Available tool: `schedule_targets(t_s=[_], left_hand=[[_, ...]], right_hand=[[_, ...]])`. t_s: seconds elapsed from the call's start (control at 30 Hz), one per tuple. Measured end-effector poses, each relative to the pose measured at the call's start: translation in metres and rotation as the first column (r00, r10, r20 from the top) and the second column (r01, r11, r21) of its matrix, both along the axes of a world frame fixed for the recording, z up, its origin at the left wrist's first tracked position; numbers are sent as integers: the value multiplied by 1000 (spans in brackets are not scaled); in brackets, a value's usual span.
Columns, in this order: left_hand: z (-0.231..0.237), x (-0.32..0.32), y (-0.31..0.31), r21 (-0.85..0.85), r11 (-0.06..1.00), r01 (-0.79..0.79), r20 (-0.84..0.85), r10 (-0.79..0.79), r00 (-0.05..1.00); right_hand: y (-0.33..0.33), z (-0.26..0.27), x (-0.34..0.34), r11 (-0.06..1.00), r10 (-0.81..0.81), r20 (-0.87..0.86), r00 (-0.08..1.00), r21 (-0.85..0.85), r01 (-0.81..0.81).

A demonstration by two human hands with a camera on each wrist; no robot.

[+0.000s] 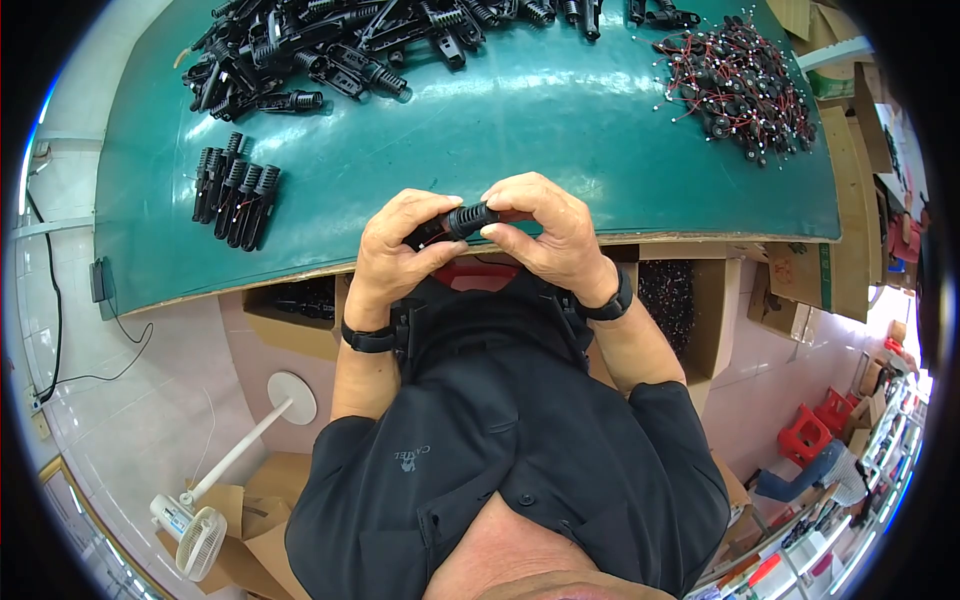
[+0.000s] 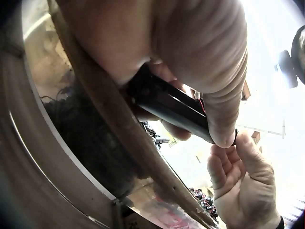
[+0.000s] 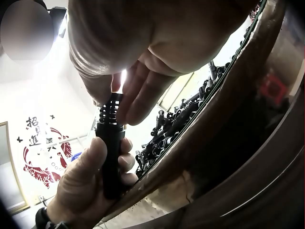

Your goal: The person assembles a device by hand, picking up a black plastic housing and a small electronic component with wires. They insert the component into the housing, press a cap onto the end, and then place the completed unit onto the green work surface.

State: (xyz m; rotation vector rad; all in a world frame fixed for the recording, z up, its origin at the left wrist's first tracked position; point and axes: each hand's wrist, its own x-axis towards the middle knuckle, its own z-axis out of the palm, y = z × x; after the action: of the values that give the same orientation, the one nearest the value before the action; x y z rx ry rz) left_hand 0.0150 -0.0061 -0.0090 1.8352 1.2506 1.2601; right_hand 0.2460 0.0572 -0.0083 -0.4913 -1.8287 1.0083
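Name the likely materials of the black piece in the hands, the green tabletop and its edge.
Black piece: probably moulded plastic, satin, judging by its even black ribs; coated metal is possible. Green tabletop: perhaps vinyl or a painted sheet, glossy, with streaks of reflected light. Edge: likely wood or board, dull brown and uneven.

The location is an assembly workshop. A green workbench [image 1: 450, 145] carries piled black housings [image 1: 330, 60] and heaped wired components [image 1: 740, 90]; cardboard boxes [image 1: 800, 272] stand alongside.
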Motion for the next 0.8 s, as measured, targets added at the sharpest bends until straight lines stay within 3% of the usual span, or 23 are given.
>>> schedule_targets(t_s=[0.7,0.8], left_hand=[[2,-2,1,-10,999,31,-12,-31,999],[0,-2,0,-7,999,35,-13,-35,999]], right_hand=[[12,-3,10,994,97,128,987,36,-102],[2,-4,7,989,53,-22,998,-139,-56]])
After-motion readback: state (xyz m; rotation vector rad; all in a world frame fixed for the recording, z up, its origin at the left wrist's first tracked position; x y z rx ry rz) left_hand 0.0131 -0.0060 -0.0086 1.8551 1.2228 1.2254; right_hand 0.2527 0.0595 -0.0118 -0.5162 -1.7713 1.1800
